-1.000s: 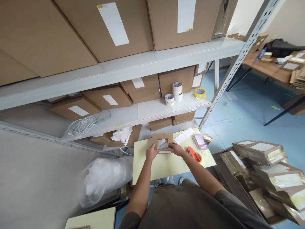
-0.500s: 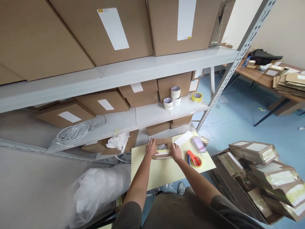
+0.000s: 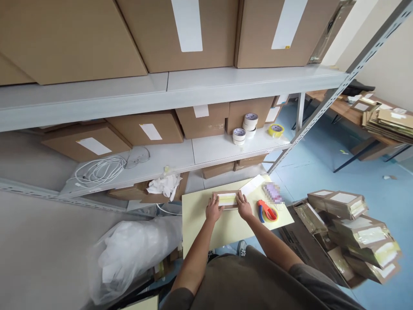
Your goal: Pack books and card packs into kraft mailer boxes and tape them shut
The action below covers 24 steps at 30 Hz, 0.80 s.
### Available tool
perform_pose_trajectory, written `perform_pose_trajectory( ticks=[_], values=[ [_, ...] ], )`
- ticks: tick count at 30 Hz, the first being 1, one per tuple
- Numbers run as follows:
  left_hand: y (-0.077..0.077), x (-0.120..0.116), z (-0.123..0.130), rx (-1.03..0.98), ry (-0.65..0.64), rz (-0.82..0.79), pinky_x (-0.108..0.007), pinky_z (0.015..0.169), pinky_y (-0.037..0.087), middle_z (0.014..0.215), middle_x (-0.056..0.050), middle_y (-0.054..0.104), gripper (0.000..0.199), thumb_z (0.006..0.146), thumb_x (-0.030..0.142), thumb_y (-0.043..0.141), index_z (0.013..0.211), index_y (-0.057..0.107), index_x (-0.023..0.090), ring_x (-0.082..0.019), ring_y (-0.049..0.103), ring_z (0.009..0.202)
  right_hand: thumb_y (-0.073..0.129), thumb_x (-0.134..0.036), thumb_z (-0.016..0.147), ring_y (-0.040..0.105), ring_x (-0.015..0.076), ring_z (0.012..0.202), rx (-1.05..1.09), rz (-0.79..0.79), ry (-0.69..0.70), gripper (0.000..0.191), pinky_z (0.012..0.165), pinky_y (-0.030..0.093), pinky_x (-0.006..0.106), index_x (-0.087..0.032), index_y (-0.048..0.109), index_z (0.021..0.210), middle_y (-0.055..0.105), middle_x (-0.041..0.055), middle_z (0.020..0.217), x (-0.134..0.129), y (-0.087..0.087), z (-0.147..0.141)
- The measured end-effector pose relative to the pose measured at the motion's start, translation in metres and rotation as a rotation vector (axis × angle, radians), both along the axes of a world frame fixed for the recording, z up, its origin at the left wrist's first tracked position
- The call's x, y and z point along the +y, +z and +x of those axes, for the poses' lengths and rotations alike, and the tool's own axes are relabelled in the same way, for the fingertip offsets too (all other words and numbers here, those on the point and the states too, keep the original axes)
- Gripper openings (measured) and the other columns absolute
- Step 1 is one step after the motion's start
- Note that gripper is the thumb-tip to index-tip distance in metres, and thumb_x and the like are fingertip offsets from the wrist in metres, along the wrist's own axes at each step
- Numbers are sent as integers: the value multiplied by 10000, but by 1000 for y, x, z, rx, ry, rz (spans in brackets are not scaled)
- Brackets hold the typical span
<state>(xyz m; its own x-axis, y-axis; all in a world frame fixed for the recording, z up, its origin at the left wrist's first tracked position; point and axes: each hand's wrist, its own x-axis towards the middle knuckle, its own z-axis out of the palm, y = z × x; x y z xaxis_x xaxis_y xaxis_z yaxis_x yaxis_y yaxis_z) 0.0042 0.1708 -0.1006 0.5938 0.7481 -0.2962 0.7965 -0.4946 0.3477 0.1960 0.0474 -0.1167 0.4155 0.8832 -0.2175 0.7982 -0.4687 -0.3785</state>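
Observation:
A small cardboard box (image 3: 227,199) lies on the pale yellow tabletop (image 3: 198,224), its top closed over. A white label with a yellowish strip runs along the top. My left hand (image 3: 213,209) grips the box's left end, fingers bent over the edge. At the opposite end my right hand (image 3: 244,206) holds it the same way. Right of that hand lies a red and blue tape dispenser (image 3: 265,210) with a roll of yellowish tape. A white sheet (image 3: 252,185) and a blurred-out purple item (image 3: 273,192) are behind it.
Metal shelving (image 3: 206,92) with large cartons (image 3: 180,38) rises in front. White tape rolls (image 3: 239,137), a yellow tape roll (image 3: 276,130) and coiled white cable (image 3: 102,171) sit on it. Packed boxes (image 3: 361,232) are piled at right; a clear plastic bag (image 3: 138,249) stands left.
The box's opening, which showed grey contents, is now covered by its labelled flap. Both hands stay at the box's ends. The camera view has shifted.

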Motion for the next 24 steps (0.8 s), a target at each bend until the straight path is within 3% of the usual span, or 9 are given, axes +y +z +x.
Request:
perform_pose_trajectory(
  ticks=[4, 9, 15, 20, 24],
  values=[
    [-2, 8, 2, 39, -8, -51, -506, 1171, 463, 1807, -71, 108, 777, 1000, 512, 558, 1703, 296, 306, -407, 221, 1623, 447, -134, 958, 215, 339, 1637, 44, -25, -35, 734, 1190, 428, 517, -245, 356, 1678, 257, 83, 1770, 5, -1, -5],
    [-2, 20, 9, 79, -22, -87, -505, 1134, 504, 1809, -66, 73, 756, 1016, 494, 518, 1708, 266, 325, -391, 260, 1612, 465, -215, 992, 232, 335, 1630, 24, 21, -115, 663, 1226, 376, 504, -238, 398, 1652, 308, 93, 1756, 2, 9, 8],
    [-2, 36, 14, 143, -66, -90, -474, 1146, 491, 1806, -93, 74, 740, 1034, 529, 468, 1707, 273, 289, -373, 319, 1592, 482, -208, 979, 241, 349, 1614, -23, 48, -357, 686, 1242, 323, 500, -166, 365, 1655, 300, 150, 1749, -44, 21, 53],
    [5, 45, 16, 191, -129, -73, -436, 1114, 515, 1801, -133, 58, 808, 1016, 609, 480, 1706, 275, 242, -359, 417, 1548, 506, -295, 1019, 268, 360, 1594, -48, 10, -465, 606, 1215, 352, 494, -170, 431, 1607, 362, 172, 1710, -89, 15, 89],
    [8, 40, 10, 183, -149, -18, -384, 1047, 560, 1795, -140, 101, 917, 936, 612, 645, 1704, 283, 267, -351, 545, 1454, 544, -398, 1027, 499, 343, 1430, 24, -33, -469, 462, 1122, 450, 422, -159, 614, 1417, 596, 209, 1490, -117, -3, 107]
  ],
)
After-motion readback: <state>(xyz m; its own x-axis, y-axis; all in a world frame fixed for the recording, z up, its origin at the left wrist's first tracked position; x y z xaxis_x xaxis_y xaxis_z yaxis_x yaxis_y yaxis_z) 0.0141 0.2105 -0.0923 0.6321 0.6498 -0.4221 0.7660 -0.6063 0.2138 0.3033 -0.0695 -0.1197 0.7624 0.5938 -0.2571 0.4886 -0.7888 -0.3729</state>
